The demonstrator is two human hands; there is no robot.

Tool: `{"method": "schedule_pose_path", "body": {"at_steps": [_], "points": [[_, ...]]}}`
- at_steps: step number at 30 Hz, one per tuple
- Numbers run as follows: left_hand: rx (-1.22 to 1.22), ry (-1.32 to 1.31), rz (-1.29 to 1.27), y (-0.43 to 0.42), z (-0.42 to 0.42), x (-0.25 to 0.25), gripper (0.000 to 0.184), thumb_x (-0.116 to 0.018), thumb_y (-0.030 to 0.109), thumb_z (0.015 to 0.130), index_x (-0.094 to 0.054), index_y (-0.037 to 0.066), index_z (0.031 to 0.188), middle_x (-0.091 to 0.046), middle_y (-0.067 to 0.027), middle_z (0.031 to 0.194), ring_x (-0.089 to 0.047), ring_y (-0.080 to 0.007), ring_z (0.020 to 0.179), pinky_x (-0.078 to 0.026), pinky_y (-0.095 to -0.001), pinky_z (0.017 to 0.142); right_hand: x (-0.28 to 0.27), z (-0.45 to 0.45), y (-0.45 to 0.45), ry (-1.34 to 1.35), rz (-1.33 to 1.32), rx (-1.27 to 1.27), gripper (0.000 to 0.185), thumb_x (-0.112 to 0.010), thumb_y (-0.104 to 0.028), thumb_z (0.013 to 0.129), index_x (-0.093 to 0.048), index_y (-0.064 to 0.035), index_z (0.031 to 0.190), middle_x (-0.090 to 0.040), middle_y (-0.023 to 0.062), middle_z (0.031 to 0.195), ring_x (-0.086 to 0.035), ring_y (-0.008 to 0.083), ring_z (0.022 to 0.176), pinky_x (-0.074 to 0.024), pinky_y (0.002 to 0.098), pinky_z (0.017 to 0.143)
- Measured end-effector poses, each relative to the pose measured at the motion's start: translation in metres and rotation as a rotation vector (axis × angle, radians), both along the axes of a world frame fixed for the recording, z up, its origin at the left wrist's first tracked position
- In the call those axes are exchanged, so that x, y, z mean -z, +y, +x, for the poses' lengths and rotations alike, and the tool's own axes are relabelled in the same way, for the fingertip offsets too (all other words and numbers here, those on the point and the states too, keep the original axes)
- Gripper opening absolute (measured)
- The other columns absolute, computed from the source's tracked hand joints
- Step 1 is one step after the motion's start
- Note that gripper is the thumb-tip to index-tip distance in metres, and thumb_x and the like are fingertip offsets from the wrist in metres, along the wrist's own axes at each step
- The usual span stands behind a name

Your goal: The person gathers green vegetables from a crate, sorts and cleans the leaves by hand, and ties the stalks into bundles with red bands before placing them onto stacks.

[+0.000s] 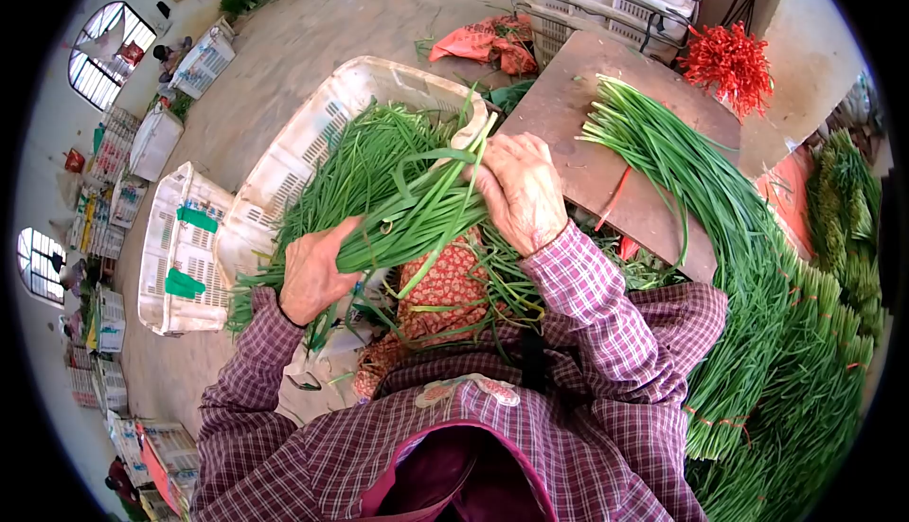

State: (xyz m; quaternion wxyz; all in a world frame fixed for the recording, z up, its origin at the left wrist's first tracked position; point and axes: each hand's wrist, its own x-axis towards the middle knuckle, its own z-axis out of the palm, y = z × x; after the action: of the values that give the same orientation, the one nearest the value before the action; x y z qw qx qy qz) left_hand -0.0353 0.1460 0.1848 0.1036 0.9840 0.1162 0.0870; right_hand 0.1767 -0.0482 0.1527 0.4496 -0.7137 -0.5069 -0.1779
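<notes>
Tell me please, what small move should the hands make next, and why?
Perhaps the right hand should pull out the stray blades while the left hand steadies the held bundle: some blades bend or hang away from it, whereas the green bunch on the board lies fairly aligned.

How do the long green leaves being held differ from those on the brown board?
The held green leaves are gripped by left hand and right hand; the green leaves on the brown board lie unheld. Held leaves cross untidily; board leaves align neatly. Both are narrow.
</notes>
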Motion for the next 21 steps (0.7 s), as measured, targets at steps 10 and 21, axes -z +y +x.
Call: {"method": "schedule_pose_path", "body": {"at_steps": [10,21], "points": [[0.072,-0.109,0.412,0.015,-0.002,-0.009,0.085,-0.066,-0.005,0.05,-0.058,0.025,0.13,-0.046,-0.0074,0.071,-0.054,-0.0285,0.062,-0.044,-0.041,0.054,0.045,0.073,-0.052,0.067,0.15,0.288,0.012,-0.059,-0.014,0.092,-0.062,-0.0095,0.103,-0.066,0.0071,0.063,-0.063,0.0227,0.049,-0.051,0.0355,0.046],[0.081,-0.179,0.618,0.032,0.002,-0.016,0.091,-0.065,-0.007,0.05,-0.055,0.027,0.134,-0.041,-0.0065,0.07,-0.05,-0.0251,0.06,-0.043,-0.0394,0.056,0.011,0.054,-0.076,0.317,-0.377,0.177,0.057,-0.059,-0.056,0.086,-0.062,-0.0099,0.119,-0.071,0.0165,0.09,-0.069,0.0321,0.082,-0.0548,0.0424,0.076]]}}
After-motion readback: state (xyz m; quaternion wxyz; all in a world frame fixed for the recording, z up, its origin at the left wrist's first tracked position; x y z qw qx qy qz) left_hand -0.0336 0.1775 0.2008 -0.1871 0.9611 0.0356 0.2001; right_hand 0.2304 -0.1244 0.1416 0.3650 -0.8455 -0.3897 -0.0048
